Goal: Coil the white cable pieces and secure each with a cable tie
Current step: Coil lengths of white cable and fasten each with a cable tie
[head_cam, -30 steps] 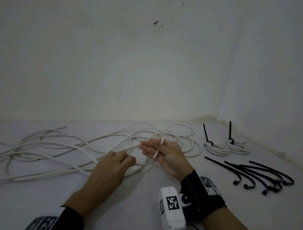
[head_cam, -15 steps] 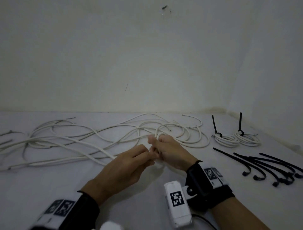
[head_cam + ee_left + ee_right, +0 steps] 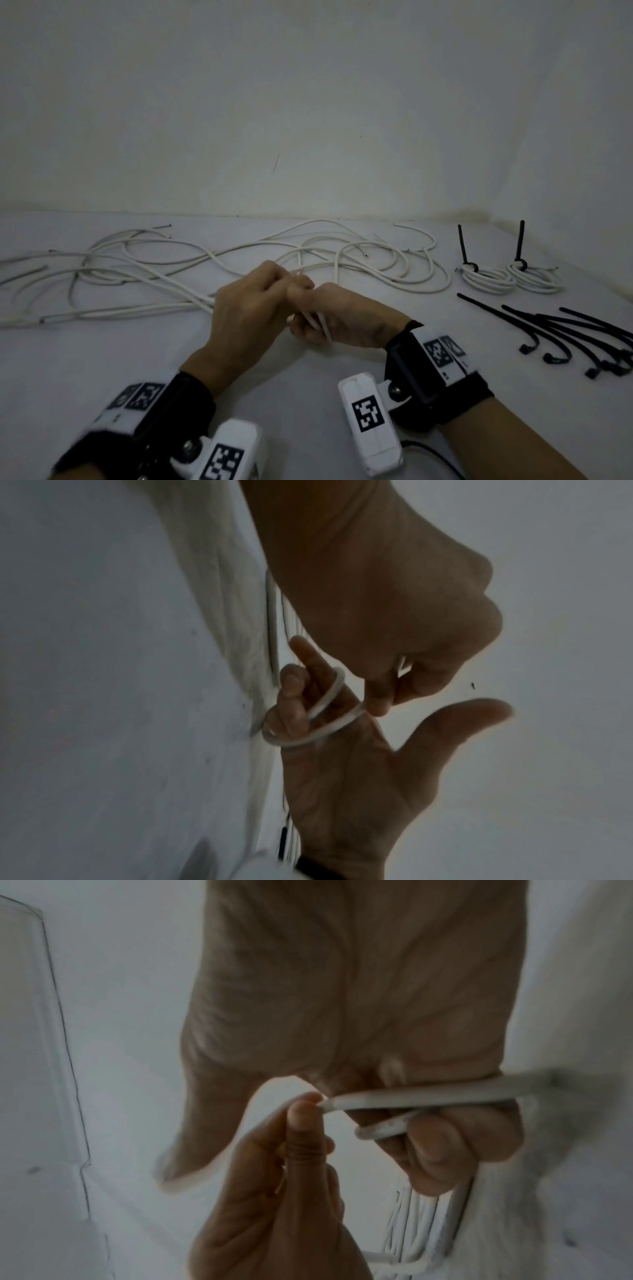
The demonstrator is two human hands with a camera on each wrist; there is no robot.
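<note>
Loose white cable [image 3: 144,270] is spread over the table [image 3: 102,359] at the left. At the centre, a cable piece [image 3: 323,325] is pinched by the left hand [image 3: 250,308] and wound around the curled fingers of the right hand [image 3: 346,322]. Two tied coils [image 3: 510,277] and black cable ties [image 3: 575,332] are laid at the right.

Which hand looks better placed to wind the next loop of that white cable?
The left hand. It pinches the white cable running on from the loops, while the right hand is occupied, with those loops round its fingers.
</note>
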